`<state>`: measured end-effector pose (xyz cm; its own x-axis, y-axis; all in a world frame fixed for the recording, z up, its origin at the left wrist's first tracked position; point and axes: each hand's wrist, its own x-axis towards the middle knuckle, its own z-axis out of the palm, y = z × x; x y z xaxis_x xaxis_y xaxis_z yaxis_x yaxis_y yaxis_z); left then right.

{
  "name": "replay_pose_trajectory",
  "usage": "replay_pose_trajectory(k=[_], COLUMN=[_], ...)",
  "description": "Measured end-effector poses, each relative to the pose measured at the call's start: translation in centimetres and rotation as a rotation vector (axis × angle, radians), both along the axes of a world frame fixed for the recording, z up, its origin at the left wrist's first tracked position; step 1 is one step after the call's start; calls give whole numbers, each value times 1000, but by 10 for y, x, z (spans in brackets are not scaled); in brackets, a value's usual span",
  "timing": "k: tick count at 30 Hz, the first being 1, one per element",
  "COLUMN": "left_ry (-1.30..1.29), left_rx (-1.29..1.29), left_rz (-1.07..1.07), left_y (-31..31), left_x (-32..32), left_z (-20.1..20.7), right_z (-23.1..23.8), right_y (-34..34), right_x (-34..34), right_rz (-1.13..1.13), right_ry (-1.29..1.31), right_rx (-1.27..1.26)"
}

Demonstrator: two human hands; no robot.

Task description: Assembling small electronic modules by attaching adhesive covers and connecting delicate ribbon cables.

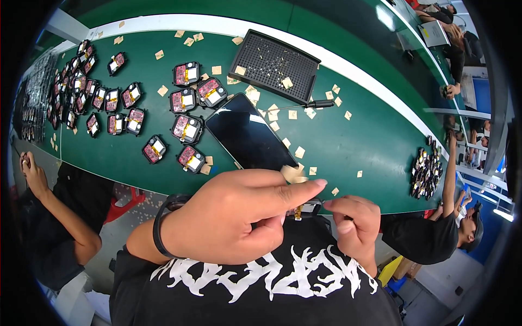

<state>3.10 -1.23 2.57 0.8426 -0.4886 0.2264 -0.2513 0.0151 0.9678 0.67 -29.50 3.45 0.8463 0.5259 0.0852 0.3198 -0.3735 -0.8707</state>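
My left hand [234, 209], a black band at its wrist, reaches across with the index finger stretched out and the other fingers curled. Below that finger shows part of a small black device [310, 208] with a yellow strip, at the table's front edge; the curled fingers seem to grip its left end, and the rest is hidden. My right hand [356, 220] has its fingers bent together, the index fingertip at the device's right end. Whether it pinches anything small is hidden. A blurred beige paper square [292, 174] is just above my left index finger.
Ahead lies a dark glossy tablet-like panel [253, 133]. Several open devices [185, 100] with pink boards spread left. Behind are a black perforated tray [277, 65], a screwdriver [321, 104] and scattered paper squares [300, 152]. A black pile [426, 168] stands right. Co-workers sit on both sides.
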Motion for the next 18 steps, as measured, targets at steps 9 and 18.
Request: replay_pose_trajectory(k=[9,18], left_ry=[71,-15], left_rx=[20,44], left_rz=[0,35], left_y=[6,6], left_x=[-4,-10], left_z=[4,8], right_z=[41,49], right_y=[38,54], right_x=[11,18], right_rz=[164,249], right_ry=[-608,-793], right_rx=[-313,-392])
